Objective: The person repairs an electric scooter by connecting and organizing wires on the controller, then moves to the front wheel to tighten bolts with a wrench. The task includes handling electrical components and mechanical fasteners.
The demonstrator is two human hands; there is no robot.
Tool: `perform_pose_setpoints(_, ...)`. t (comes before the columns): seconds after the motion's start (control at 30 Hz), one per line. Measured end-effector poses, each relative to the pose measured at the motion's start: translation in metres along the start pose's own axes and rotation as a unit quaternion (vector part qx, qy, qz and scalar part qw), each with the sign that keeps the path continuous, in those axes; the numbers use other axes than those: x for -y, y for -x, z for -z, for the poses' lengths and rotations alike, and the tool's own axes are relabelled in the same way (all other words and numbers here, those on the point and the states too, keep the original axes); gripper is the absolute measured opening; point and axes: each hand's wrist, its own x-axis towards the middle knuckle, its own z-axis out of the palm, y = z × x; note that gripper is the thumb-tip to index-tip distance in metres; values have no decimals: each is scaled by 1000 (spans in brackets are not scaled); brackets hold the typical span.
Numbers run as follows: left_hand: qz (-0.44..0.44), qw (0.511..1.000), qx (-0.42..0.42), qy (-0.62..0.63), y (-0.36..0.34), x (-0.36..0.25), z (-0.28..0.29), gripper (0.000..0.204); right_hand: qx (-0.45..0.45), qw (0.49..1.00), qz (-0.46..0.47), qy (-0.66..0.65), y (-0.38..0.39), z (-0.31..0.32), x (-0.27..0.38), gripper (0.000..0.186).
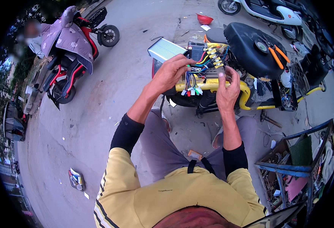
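Observation:
My left hand (170, 74) pinches a thin wire with a green end, above a bundle of coloured wires (191, 81) with white, red and green plugs. My right hand (228, 88) is beside the yellow frame (247, 95) of a partly stripped electric scooter, thumb and fingers apart, nothing visible in it. Between the hands, yellow terminal lugs (214, 57) on thick coloured cables stand up near a black finned box (196, 49). A silver finned controller box (167, 49) rests tilted beyond my left hand. Fingertips of my left hand partly hide the wire ends.
Orange-handled pliers (277, 56) lie on the black seat (250, 47). A hammer (270, 119) is on the ground at right, near a blue metal rack (288, 169) of parts. A red bowl (204, 19), parked scooters (73, 57) and a small tray (76, 179) stand around; a person is far left.

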Motion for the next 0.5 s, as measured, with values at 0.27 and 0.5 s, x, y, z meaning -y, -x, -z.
perform_pose_setpoints(0.27, 99, 990, -21, 96, -64, 17, -9, 21, 94, 988, -120, 4, -40, 2, -14, 55)
perform_pose_setpoints(0.5, 66, 988, -116, 83, -69, 36, -31, 18, 131, 974, -171, -65, -60, -6, -25, 58)
